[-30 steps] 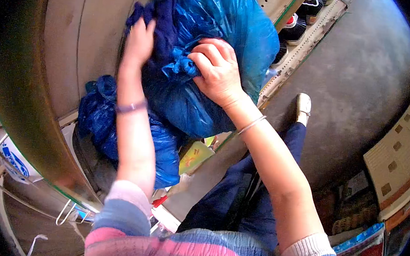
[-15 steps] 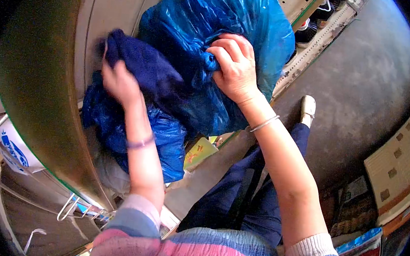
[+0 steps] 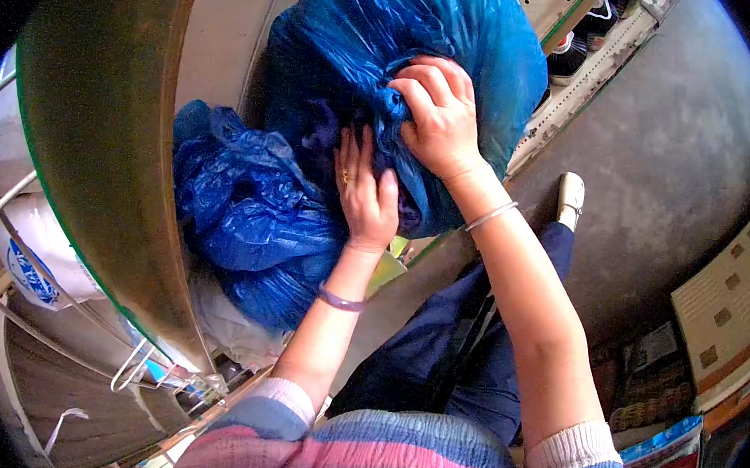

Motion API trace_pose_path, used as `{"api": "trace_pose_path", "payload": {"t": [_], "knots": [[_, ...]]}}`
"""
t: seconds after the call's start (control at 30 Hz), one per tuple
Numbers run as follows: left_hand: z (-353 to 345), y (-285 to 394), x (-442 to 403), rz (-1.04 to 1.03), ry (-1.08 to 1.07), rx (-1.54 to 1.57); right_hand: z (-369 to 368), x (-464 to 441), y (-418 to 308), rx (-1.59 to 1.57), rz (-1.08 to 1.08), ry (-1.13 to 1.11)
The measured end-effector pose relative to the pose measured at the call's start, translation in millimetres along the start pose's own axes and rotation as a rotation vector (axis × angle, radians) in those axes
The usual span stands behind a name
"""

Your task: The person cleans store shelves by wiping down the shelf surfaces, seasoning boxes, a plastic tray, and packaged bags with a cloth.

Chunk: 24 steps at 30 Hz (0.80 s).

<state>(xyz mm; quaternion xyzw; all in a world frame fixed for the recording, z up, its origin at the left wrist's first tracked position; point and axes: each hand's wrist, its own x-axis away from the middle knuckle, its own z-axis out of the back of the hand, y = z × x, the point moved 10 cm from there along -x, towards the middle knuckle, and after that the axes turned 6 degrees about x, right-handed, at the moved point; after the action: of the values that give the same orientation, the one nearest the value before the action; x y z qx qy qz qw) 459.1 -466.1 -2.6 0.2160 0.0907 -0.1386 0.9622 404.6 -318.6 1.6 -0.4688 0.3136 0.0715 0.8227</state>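
A large, full blue plastic bag (image 3: 412,19) stands upright at the top middle. My right hand (image 3: 438,119) has its fingers curled around a bunched part of the bag's rim. Fingers stretched out and flat, my left hand (image 3: 366,202) presses on dark navy cloth (image 3: 320,127) at the bag's mouth. Most of the cloth is hidden inside the bag and under my hand. Crumpled blue plastic (image 3: 252,214) lies to the left of my left hand; whether it belongs to the same bag, I cannot tell.
A perforated shelf (image 3: 540,128) with dark shoes (image 3: 569,55) runs along the upper right. On the left rises a curved dark panel (image 3: 99,121), with a white bag (image 3: 43,250) beyond it. Boxes (image 3: 724,318) stand at the lower right.
My left hand has moved right, from the far end of the raised navy cloth to the bag's mouth. The cloth has gone mostly into the bag. My right hand keeps its hold.
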Motion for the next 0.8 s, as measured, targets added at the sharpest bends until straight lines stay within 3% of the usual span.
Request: {"api": "trace_pose_path", "payload": {"t": [0.03, 0.1, 0.13, 0.17, 0.23, 0.3, 0.37, 0.4, 0.43, 0.47, 0.5, 0.57, 0.6, 0.63, 0.67, 0.8], "knots": [[-3, 3, 5, -0.045, -0.007, -0.058, 0, 0, -1, 0.004, 0.01, -0.007], [6, -58, -5, 0.06, 0.094, -0.149, 0, -1, -2, 0.005, 0.007, -0.026], [19, -83, -25, 0.251, 0.135, -0.109, -1, -1, -2, 0.002, 0.0, -0.034], [34, -95, -42, 0.165, 0.234, -0.143, -2, 0, -2, -0.003, -0.004, -0.028], [62, -146, -66, 0.317, 0.382, -0.168, -3, 0, -1, -0.016, -0.006, -0.019], [75, -257, -65, 0.698, 0.369, 0.113, -2, 1, -1, -0.015, 0.001, -0.023], [45, -210, -51, 0.908, 0.268, 0.886, -3, 2, -1, 0.016, 0.015, -0.02], [44, -211, -48, 0.897, 0.269, 0.896, -4, 2, 0, 0.014, 0.004, -0.015], [44, -263, -37, 0.925, 0.326, 0.769, -4, 1, 1, 0.018, -0.003, -0.015], [54, -241, -32, 0.926, 0.378, 0.608, -3, 1, 2, 0.023, -0.009, -0.014], [57, -214, -17, 0.924, 0.429, 0.447, -3, 1, 3, 0.027, -0.014, -0.014], [34, -116, -17, 0.448, 0.257, 0.365, -5, 1, 2, 0.025, -0.003, -0.009], [14, -74, -6, 0.399, 0.181, 0.2, -5, 0, 2, 0.048, 0.0, -0.012], [0, -11, -4, 0.188, 0.118, 0.167, -6, 1, 2, 0.071, 0.003, -0.018], [-15, 25, -2, 0.118, 0.008, 0.26, -6, 3, 6, 0.054, 0.006, 0.035], [-17, 38, -4, -0.009, -0.046, 0.169, 0, 3, 10, 0.049, -0.011, 0.071]]}}
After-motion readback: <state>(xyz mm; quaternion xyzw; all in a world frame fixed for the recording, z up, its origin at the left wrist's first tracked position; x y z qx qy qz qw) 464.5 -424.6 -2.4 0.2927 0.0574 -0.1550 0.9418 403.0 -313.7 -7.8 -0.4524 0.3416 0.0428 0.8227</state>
